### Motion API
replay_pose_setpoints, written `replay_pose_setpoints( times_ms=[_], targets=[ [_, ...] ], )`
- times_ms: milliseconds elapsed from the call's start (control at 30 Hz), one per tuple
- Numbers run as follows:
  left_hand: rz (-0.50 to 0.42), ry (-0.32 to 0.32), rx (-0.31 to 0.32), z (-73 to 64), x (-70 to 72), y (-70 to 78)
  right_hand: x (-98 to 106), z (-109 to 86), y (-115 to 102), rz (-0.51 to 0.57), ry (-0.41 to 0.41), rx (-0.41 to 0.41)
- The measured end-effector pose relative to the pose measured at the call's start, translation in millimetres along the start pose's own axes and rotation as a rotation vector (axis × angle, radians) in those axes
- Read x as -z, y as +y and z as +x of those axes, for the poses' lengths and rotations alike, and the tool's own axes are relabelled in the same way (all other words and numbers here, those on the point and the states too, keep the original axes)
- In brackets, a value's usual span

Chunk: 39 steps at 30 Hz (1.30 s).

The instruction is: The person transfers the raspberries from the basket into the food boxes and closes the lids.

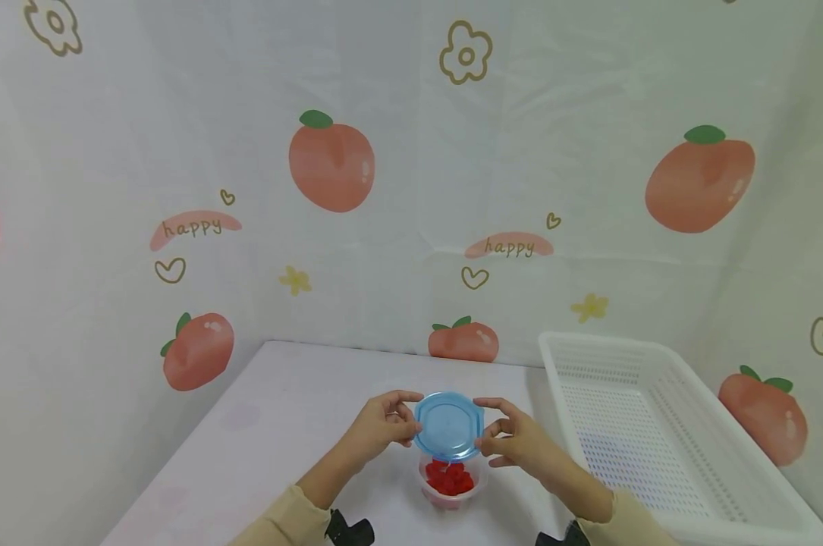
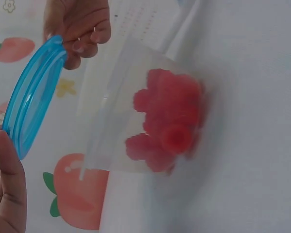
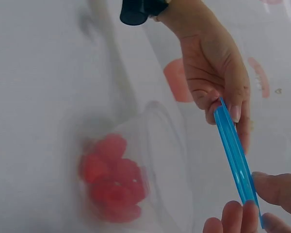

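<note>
A round, see-through blue lid (image 1: 450, 426) is held up between both hands, tilted above and behind a clear plastic tub. My left hand (image 1: 385, 426) pinches its left edge, and my right hand (image 1: 515, 438) pinches the right edge. Below it the tub (image 1: 445, 500) stands upright on the table with its top uncovered. Several small red pieces (image 2: 169, 119) lie inside the tub; their exact kind is unclear. In the right wrist view the lid (image 3: 234, 158) appears nearly edge-on, apart from the tub's rim (image 3: 157, 141).
A large white perforated basket (image 1: 554, 379) stands on the right, beside my right forearm. The white table (image 1: 302, 387) runs back to a wall cloth (image 1: 397, 288) printed with peaches, flowers and hearts. Each wrist carries a black strap mount (image 1: 350, 528).
</note>
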<state>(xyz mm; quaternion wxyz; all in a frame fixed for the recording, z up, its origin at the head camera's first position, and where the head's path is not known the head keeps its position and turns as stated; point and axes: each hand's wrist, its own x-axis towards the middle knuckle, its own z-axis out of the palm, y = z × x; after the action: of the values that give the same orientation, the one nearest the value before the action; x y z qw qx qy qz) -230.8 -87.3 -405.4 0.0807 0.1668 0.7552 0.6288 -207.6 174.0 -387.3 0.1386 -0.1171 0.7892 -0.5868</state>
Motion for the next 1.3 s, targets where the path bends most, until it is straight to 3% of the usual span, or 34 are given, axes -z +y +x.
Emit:
replay_pose_setpoints(
  times_ms=[567, 1067, 1300],
  targets=[
    [0.046, -0.083, 0.057, -3.3, -10.7, -15.9, -4.9, -11.4, 23.0, -0.046, -0.096, -0.001],
    [0.122, -0.088, 0.092, -5.1, -11.9, -15.4, -6.4, -11.7, 23.4, -0.070, -0.111, -0.025],
    [0.222, -0.072, 0.102, -4.3, -11.0, -13.5, -6.4, -10.9, 24.1, -0.085, -0.106, -0.020]
  ],
)
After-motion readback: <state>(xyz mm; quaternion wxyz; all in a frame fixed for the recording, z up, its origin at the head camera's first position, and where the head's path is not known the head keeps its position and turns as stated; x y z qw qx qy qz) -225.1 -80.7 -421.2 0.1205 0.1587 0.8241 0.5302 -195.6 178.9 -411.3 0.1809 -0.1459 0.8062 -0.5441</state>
